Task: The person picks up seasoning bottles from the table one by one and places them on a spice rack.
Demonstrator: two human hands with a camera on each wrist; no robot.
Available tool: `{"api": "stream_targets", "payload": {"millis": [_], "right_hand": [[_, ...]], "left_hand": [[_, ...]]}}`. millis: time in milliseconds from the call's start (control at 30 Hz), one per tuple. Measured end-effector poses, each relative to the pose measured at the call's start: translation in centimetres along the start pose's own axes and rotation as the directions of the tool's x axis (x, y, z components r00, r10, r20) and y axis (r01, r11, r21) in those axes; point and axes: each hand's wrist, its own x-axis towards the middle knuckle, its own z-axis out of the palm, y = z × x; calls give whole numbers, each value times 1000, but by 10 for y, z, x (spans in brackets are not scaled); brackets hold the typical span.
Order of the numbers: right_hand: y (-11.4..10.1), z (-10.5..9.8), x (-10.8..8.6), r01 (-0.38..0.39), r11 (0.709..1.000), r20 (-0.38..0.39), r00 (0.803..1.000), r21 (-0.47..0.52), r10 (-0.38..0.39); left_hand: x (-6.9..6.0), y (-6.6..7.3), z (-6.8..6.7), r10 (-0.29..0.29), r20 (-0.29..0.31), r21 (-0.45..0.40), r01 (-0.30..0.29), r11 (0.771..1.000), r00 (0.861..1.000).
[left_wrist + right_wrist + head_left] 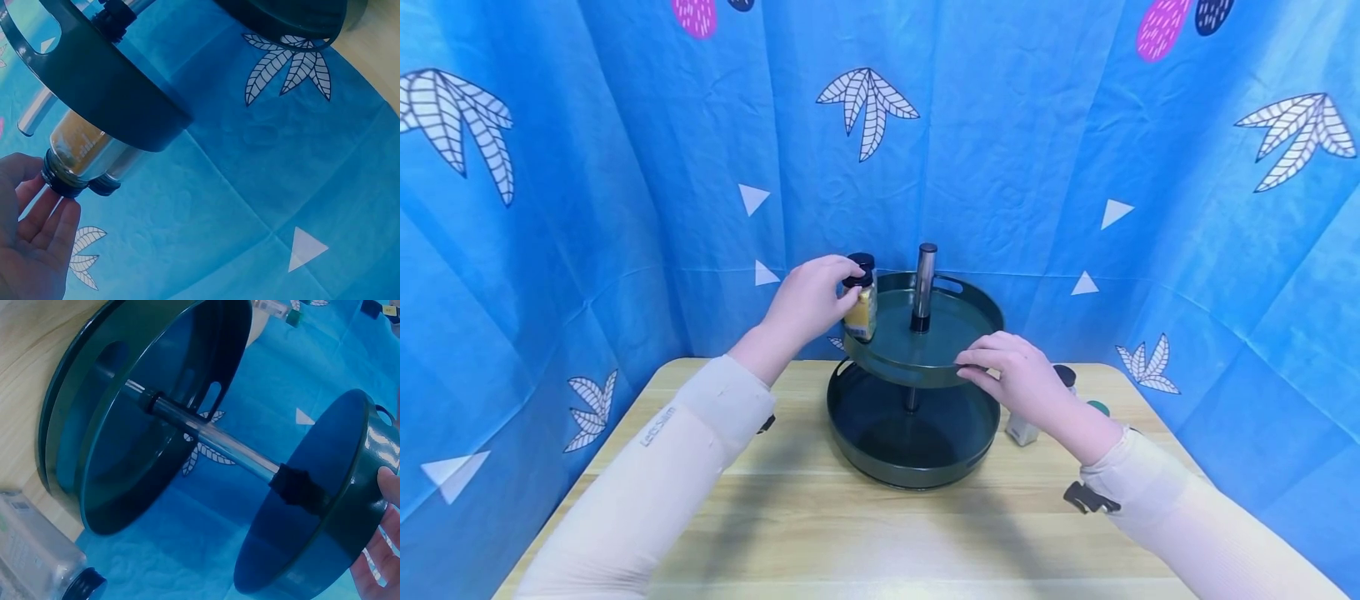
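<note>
This looks like a small curtained-off booth: blue curtains (1037, 167) printed with white leaves and triangles hang along the far, left and right sides, close around a pale wooden table (925, 533). The two-tier tray (958, 321) and jars (860, 321) are household goods; the cloth hides any room beyond.

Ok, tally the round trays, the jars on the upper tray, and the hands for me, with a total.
Round green trays, upper tray and lower tray: 2
Black-lidded jars, yellow-labelled jar and rear jar: 2
Hands, left hand and right hand: 2
Total: 6
</note>
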Motion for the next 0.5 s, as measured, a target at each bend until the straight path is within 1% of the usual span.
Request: {"api": "stream_targets", "payload": {"millis": [233,500], "right_hand": [[-1,0,0,-2,1000,-1,1000,-1,2],[-1,0,0,-1,1000,-2,1000,3,1]], "left_hand": [[-6,5,-3,46,-7,13,-46,999,999],[-13,5,-7,65,-14,22,-65,998,998]]}}
